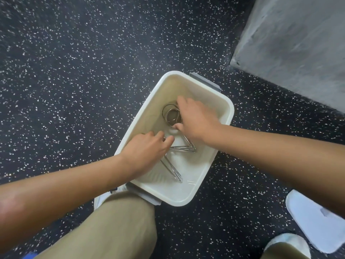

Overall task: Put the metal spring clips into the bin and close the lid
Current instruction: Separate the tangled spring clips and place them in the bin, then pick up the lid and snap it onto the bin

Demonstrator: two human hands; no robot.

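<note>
Metal spring clips (183,146) lie inside the white rectangular bin (226,116), which stands open on the dark speckled floor (74,71) with its long axis running from about 11 o'clock to 5 o'clock. One clip's round coil (170,114) sits near the middle of the bin toward the far end, and its wire legs run down to a point at about 5 o'clock of the coil. A second clip's long legs (172,170) stretch toward the near end of the bin, at 5 o'clock from the left hand.

The right hand (196,120) reaches into the bin from 3 o'clock, palm down, fingers spread fairly wide over the coil; the forefinger lies past the coil's far edge and the thumb curls in just at its near edge. Whether the fingers actually press the wire cannot be told. The left hand (147,152) comes in from 8 o'clock over the bin's left wall, its fingers curled loosely, the tips touching or nearly touching the wire where the two clips meet; whether it has hold of the wire cannot be told.

Grey latches (207,81) show at the bin's far and near ends. The pale blue lid (309,219) lies flat on the floor at 4 o'clock of the bin, well apart from it. A knee in tan trousers (119,225) sits against the near end of the bin.
</note>
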